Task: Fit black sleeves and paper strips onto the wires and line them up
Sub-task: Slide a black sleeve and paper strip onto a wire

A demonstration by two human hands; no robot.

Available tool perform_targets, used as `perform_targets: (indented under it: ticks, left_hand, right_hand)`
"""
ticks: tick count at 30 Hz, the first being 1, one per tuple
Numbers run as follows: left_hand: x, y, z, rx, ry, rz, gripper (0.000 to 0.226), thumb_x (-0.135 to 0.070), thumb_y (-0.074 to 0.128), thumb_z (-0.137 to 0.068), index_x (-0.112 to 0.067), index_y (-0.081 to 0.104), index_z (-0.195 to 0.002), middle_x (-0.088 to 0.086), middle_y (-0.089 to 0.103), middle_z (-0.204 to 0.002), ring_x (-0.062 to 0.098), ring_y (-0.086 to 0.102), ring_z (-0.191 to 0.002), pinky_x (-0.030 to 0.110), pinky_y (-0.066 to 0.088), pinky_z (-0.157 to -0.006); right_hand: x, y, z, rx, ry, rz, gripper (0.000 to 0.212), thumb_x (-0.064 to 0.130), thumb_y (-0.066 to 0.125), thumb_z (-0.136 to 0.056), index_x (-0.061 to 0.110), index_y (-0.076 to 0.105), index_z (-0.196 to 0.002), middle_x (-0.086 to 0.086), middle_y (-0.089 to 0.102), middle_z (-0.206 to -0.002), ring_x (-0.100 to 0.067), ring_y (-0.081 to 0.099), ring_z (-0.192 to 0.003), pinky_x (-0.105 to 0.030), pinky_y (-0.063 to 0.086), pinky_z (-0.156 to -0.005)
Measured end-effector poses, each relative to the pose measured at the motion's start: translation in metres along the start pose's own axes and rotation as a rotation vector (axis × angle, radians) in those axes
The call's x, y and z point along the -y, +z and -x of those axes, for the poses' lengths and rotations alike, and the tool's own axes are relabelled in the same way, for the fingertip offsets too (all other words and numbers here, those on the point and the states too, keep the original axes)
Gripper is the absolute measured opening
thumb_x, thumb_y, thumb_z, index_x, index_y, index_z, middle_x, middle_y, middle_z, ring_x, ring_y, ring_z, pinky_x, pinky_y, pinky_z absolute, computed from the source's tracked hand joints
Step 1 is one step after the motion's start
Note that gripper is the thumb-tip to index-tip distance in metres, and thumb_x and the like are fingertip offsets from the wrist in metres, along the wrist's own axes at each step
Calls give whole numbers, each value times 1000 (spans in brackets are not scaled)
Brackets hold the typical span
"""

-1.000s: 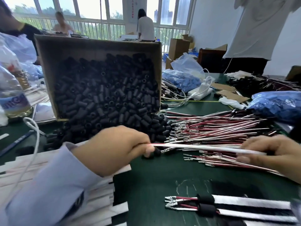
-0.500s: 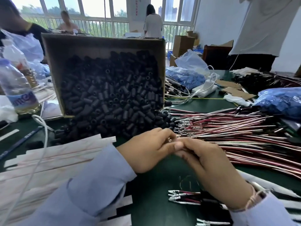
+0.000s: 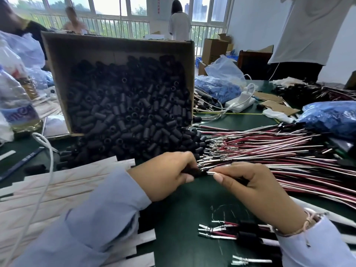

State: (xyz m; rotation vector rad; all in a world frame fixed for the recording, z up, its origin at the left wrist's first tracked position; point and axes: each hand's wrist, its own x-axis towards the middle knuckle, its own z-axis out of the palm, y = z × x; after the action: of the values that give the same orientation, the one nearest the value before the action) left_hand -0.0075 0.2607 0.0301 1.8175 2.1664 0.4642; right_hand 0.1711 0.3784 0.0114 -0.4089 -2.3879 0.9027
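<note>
While the left hand (image 3: 169, 174) pinches one black sleeve (image 3: 192, 173) and the right hand (image 3: 256, 186) pinches one wire (image 3: 212, 172) just behind its metal tip, the head view shows tip and sleeve mouth nearly touching, low over the desk (image 3: 179, 218). Can't tell if the tip is in yet.

Likely trouble: the crimped tip snags on the sleeve rim and the thin wire buckles, or the sleeve slips from the pinch and rolls into the spill by the box (image 3: 119, 47). The right wrist sits just above the finished wires (image 3: 227, 231), so a nudge would knock them out of line.

Counts: 2 hands, 1 sleeve held, 1 wire held (poss. a pair, unclear), 2 sleeved sets done w/ a third partly cut off at the bottom edge. Loose wires (image 3: 279, 153), boxed sleeves, paper strips (image 3: 57, 191) — too many to count.
</note>
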Motion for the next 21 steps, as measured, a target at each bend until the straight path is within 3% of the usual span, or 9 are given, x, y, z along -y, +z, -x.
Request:
perform_targets:
  ticks: [3, 5, 8, 13, 16, 18, 21]
  left_hand:
    - [-8, -20, 12, -7, 116, 215, 17, -20, 59, -93, -25, 54, -108, -17, 60, -85, -6, 53, -75, 10, 39, -66]
    - [-11, -27, 18, 9, 154, 273, 16, -17, 58, -93, -23, 55, -107, -11, 67, -89, -1, 59, -82, 18, 45, -74]
    - [-14, -31, 23, 19, 171, 316, 14, -17, 58, -94, -24, 55, -105, -7, 70, -92, 9, 63, -91, 31, 49, -85]
    - [-21, -28, 24, -7, 189, 160, 12, -25, 55, -95, -25, 57, -106, -11, 62, -86, 1, 54, -78, 17, 43, -70]
    - [-25, -29, 25, -26, 202, 72, 17, -30, 52, -96, -21, 60, -108, -10, 60, -83, 0, 53, -77, 16, 41, -71]
    - [-28, -29, 26, -34, 212, 147, 21, -30, 52, -95, -17, 64, -105, -9, 63, -75, -2, 55, -70, 8, 38, -64]
    - [-36, -18, 25, 35, 239, 209, 19, -24, 57, -94, -10, 67, -102, -4, 68, -80, 2, 61, -74, 17, 46, -71]
  right_hand:
    - [9, -1, 5, -76, -90, -29, 14, 40, 67, -85, 41, 74, -98, 23, 67, -75, -3, 65, -74, -14, 45, -63]
    - [15, -2, 7, -124, -116, -20, 17, 36, 65, -83, 37, 76, -97, 24, 63, -71, -2, 62, -70, -6, 39, -60]
    - [21, -5, 9, -142, -128, 18, 20, 37, 64, -84, 37, 74, -100, 17, 59, -66, -7, 59, -63, -11, 38, -55]
    - [27, -4, 11, -83, -101, 201, 20, 36, 61, -85, 35, 76, -99, 15, 54, -62, -8, 55, -59, -17, 36, -52]
    - [30, 2, 13, 25, -63, 166, 23, 36, 62, -82, 32, 73, -102, 11, 61, -73, -9, 60, -71, -28, 47, -62]
    - [31, 6, 15, 55, -34, 132, 47, 42, 62, -76, 38, 60, -122, 19, 63, -92, -2, 60, -91, -20, 47, -77]
    - [33, 18, 19, 119, -6, 128, 83, 51, 57, -68, 41, 28, -146, 27, 58, -104, 6, 56, -100, -10, 43, -83]
